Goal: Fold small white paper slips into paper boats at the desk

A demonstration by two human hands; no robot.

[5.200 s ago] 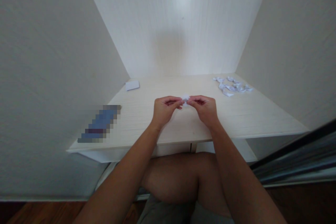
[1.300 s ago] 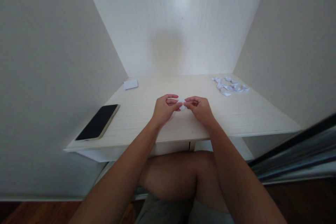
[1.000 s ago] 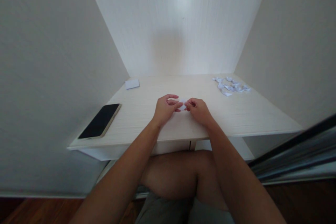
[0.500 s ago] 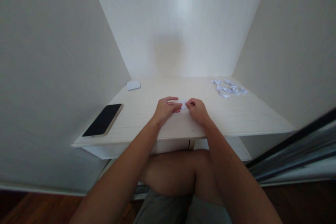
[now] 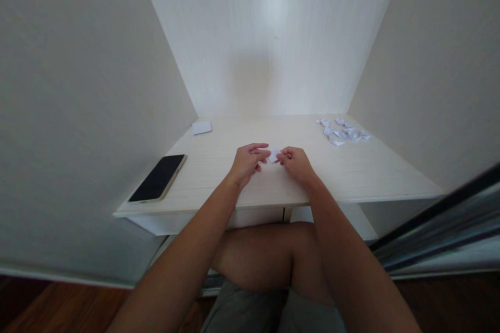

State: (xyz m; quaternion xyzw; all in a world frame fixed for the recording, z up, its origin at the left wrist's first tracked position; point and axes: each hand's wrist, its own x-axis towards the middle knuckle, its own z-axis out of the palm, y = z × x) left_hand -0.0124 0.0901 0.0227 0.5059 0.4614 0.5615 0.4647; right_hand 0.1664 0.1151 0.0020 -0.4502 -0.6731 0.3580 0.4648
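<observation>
A small white piece of paper [image 5: 274, 155] is held between my two hands, just above the desk or resting on it; I cannot tell which. My left hand [image 5: 249, 159] pinches its left side with thumb and fingertips, the index finger stretched out above. On the other side, my right hand [image 5: 294, 161] grips the paper's right edge, its fingers curled in. How the paper is folded is too small to make out.
A dark-screened phone [image 5: 159, 179] lies at the left edge of the white desk [image 5: 219, 177]. Behind it sits a small stack of white paper [image 5: 202, 127]. Several folded or crumpled paper pieces [image 5: 344, 131] lie at the back right. Walls close in the desk on three sides.
The fingers of my left hand have shifted slightly on the paper, and more of its white surface shows between my hands. The whole view has moved a little.
</observation>
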